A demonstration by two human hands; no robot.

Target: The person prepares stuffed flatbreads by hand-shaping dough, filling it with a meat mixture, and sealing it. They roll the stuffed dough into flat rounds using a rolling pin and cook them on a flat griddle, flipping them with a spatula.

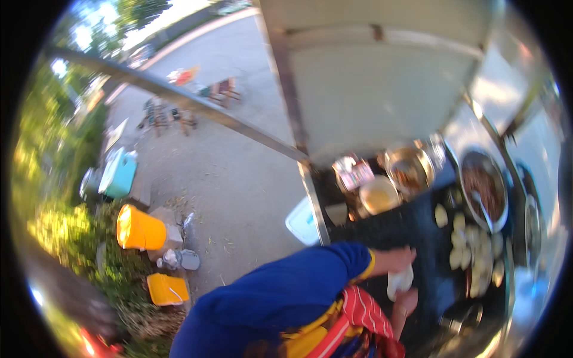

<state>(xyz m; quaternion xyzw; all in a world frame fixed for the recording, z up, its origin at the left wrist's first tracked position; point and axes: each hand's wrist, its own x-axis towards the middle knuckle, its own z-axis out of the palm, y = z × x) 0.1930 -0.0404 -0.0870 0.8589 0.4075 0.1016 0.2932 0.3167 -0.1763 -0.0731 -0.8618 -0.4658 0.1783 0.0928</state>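
Observation:
My left hand (pixel 405 258) grips the upper end of a soft, flat whitish piece (pixel 399 281), which looks like dough but is blurred. At its lower end my right hand (pixel 406 300) pinches it. Both hands are over the dark griddle or worktop (pixel 380 235). To their right, many pale oval pieces (pixel 470 250) lie close together on the dark surface. Beyond these stands an oval metal pan (pixel 484 188) of brown filling, with a spoon (pixel 482 208) resting in it.
A bowl of yellowish contents (pixel 378 195), a metal bowl (pixel 409 170) and a pink patterned box (pixel 357 173) stand at the back. A metal post (pixel 192 103) crosses at left. Metal utensils (pixel 465 320) lie lower right. Orange buckets (pixel 141 227) are on the ground.

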